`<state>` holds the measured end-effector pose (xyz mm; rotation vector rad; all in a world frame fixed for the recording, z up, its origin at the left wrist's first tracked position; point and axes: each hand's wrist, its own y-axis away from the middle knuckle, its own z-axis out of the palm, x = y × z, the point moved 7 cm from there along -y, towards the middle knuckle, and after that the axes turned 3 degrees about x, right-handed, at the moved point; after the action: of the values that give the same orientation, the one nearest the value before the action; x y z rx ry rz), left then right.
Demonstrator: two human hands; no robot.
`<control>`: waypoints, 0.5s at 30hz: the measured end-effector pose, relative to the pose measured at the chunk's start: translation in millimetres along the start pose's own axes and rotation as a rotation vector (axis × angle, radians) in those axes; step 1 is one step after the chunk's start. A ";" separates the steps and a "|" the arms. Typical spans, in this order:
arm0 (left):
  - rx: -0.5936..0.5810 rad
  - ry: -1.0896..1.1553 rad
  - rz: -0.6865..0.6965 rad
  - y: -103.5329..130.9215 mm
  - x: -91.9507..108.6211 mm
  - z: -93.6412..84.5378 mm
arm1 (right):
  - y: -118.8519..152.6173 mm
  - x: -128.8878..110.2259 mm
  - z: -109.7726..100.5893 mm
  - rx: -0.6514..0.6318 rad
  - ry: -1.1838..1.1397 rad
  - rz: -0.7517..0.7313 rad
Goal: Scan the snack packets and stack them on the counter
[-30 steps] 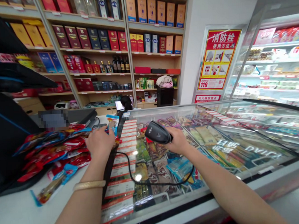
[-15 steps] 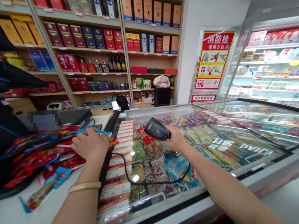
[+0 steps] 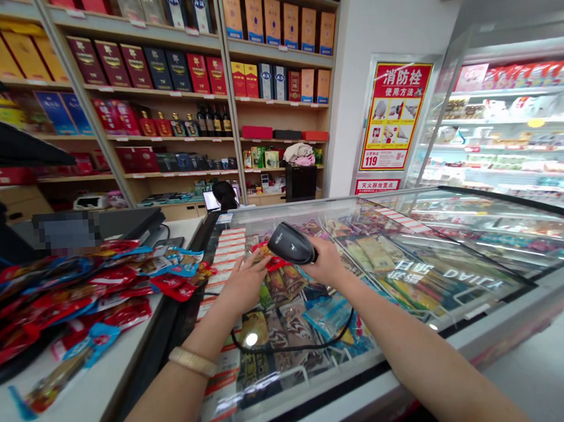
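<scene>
Two hands meet over the glass lid of the chest freezer (image 3: 408,280). Your right hand (image 3: 329,262) closes its grip around the black handheld barcode scanner (image 3: 290,243), head aimed left, while your left hand (image 3: 243,282) pinches a small red and yellow snack packet (image 3: 268,257) just under the scanner's nose, near the lid's left edge.

Risks from here, as I judge them:

- Your packet sits so close to the scanner that the code may not read; crinkled foil would make it worse.
- Its black coiled cable (image 3: 289,346) loops across the glass below both wrists. A quick pull of your right arm could snag it on your left forearm with the gold bracelet (image 3: 193,362).
- That loose heap of red and blue snack packets (image 3: 78,291) on the white surface (image 3: 75,404) reaches its right edge; a careless return of the left hand could knock some into the gap beside the freezer.
- Leaning weight on the glass could shift the sliding lid.
</scene>
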<state>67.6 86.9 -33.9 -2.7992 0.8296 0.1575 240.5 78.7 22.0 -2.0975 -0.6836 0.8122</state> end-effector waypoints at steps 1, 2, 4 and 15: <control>-0.007 0.003 0.011 -0.8 1.3 2.1 | 0.2 0.2 0.8 -0.008 0.003 0.003; -0.003 0.012 0.017 -1.5 2.1 3.0 | 0.3 0.2 1.4 -0.015 0.004 0.004; 0.039 0.053 0.019 -2.3 1.4 1.8 | 0.3 0.0 1.3 -0.014 0.003 0.006; 0.810 1.001 -0.314 13.1 -75.8 -29.0 | 0.6 3.2 -2.7 0.048 -0.002 0.026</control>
<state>-1.7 109.1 4.3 -2.0373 0.4053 -1.3719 244.6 79.3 21.9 -2.0666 -0.6334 0.8370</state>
